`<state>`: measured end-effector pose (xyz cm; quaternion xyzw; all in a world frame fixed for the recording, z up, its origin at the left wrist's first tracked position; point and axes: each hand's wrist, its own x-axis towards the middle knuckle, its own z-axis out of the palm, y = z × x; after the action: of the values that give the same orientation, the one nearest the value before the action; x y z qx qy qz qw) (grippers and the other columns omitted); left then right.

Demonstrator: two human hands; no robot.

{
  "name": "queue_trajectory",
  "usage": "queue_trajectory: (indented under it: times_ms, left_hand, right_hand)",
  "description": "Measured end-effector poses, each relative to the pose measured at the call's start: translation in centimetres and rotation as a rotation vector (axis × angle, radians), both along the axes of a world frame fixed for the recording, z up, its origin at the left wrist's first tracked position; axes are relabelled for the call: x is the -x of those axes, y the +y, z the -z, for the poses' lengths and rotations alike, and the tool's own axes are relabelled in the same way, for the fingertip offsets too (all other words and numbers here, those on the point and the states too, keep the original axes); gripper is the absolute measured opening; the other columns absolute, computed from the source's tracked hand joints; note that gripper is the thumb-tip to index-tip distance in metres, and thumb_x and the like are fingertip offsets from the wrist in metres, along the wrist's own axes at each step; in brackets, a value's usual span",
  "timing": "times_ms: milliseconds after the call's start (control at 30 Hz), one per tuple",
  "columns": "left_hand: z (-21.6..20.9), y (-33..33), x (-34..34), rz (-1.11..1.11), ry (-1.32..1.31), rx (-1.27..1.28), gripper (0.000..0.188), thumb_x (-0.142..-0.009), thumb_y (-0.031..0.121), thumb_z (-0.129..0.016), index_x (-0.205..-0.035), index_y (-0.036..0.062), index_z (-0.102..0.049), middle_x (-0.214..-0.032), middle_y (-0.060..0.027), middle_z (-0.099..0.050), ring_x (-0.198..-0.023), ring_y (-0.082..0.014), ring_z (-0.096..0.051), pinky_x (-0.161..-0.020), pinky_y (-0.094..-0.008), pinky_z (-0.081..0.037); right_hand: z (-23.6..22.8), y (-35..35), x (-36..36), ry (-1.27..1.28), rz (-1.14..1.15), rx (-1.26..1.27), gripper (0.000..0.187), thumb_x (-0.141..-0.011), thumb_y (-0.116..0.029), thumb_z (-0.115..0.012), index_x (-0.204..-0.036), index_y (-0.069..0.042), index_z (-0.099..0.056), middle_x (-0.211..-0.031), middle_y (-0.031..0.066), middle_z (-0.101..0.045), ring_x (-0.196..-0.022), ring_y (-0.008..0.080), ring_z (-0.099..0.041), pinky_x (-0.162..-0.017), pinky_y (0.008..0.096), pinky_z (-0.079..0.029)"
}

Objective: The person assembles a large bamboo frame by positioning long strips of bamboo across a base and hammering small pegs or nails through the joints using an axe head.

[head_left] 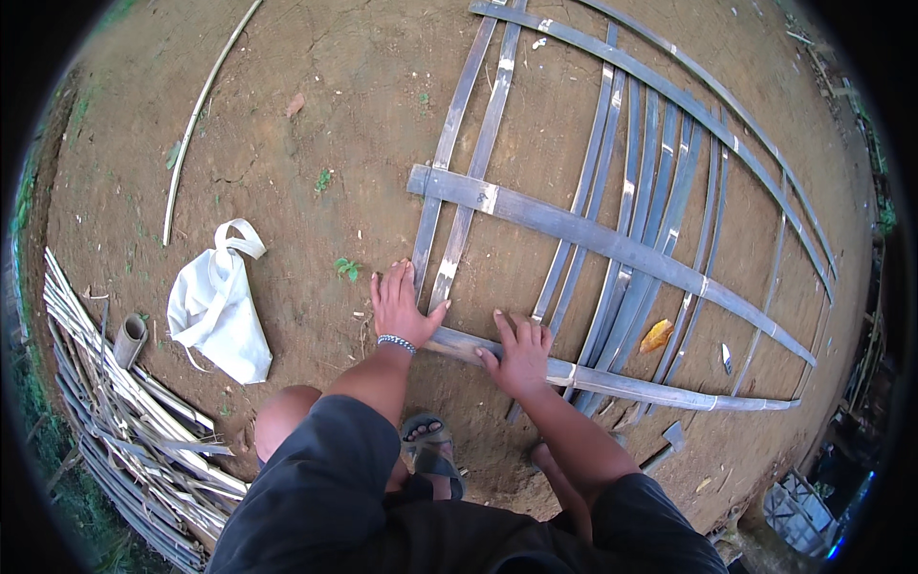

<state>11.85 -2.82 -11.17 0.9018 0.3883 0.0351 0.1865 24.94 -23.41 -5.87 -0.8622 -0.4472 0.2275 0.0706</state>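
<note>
The near slat [650, 390] runs left-right under the right grip [521, 356]; left grip [404, 308] beside its left end; both splayed, no clasp visible.

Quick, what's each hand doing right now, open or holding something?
Left hand: open, fingers spread, at the near ends of two strips.
Right hand: open, resting on the nearest crosswise strip.

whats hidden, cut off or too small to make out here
Head view:
White bag: any contents, hidden by its sides.
Pale stick: upper end, cut off by the top edge.
Nearest dark strip: a part, covered by the right hand.
Small thing right of the yellow leaf: too small to identify.
</note>
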Motion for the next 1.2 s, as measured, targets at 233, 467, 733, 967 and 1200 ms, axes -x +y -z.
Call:
queue_trajectory:
  times_ms: [233, 467, 733, 967, 1200]
  left_hand:
    - [0.4, -0.2, -0.2, 0.026, -0.008, 0.022, 0.095, -0.075, 0.049, -0.085, -0.146, -0.0029, -0.047, -0.149, -0.0216, -0.05, -0.147, -0.0356, -0.041, -0.126, -0.06, -0.019]
    - [-0.1, 0.1, -0.2, 0.009, 0.029, 0.066, 0.096, -0.077, 0.053, -0.082, -0.146, -0.0037, -0.048, -0.152, -0.0186, -0.049, -0.149, -0.0327, -0.04, -0.129, -0.0582, -0.014]
    - [-0.4, -0.1, -0.2, -0.02, -0.042, 0.031, 0.091, -0.077, 0.046, -0.083, -0.146, -0.0016, -0.048, -0.15, -0.0183, -0.052, -0.146, -0.0337, -0.043, -0.127, -0.0582, -0.02]
    - [0.4, 0.0, 0.8, -0.022, -0.167, 0.04, 0.063, -0.089, 0.033, -0.066, -0.142, 0.0005, -0.056, -0.148, -0.0151, -0.055, -0.145, -0.0331, -0.046, -0.127, -0.0574, -0.02]
    - [1.0, 0.5, 2.5, -0.46, -0.66, 0.063, 0.048, -0.1, 0.013, -0.052, -0.146, 0.003, -0.055, -0.146, -0.0194, -0.057, -0.139, -0.0358, -0.05, -0.124, -0.0502, -0.03]
  right_hand:
    - [2.1, -2.4, -0.5, -0.02, -0.149, 0.133, 0.067, -0.099, -0.059, -0.056, -0.156, -0.026, -0.046, -0.149, 0.0085, -0.048, -0.142, 0.0296, -0.041, -0.12, 0.0624, -0.023]
    - [1.6, -1.0, -1.7, -0.021, -0.271, 0.209, 0.069, -0.098, -0.057, -0.057, -0.159, -0.028, -0.043, -0.148, 0.0095, -0.047, -0.142, 0.0307, -0.04, -0.119, 0.0625, -0.023]
    - [2.3, -1.5, -1.4, -0.043, -0.258, 0.108, 0.07, -0.096, -0.057, -0.06, -0.157, -0.026, -0.046, -0.145, 0.0102, -0.048, -0.138, 0.0309, -0.042, -0.118, 0.06, -0.024]
    - [3.1, -1.9, -1.2, -0.101, -0.275, 0.078, 0.069, -0.096, -0.056, -0.06, -0.157, -0.025, -0.047, -0.146, 0.0116, -0.047, -0.138, 0.0344, -0.04, -0.118, 0.0609, -0.023]
    - [3.5, -2.1, -0.8, -0.131, -0.29, 0.051, 0.069, -0.098, -0.053, -0.057, -0.158, -0.021, -0.044, -0.146, 0.0142, -0.046, -0.14, 0.0367, -0.039, -0.118, 0.061, -0.022]
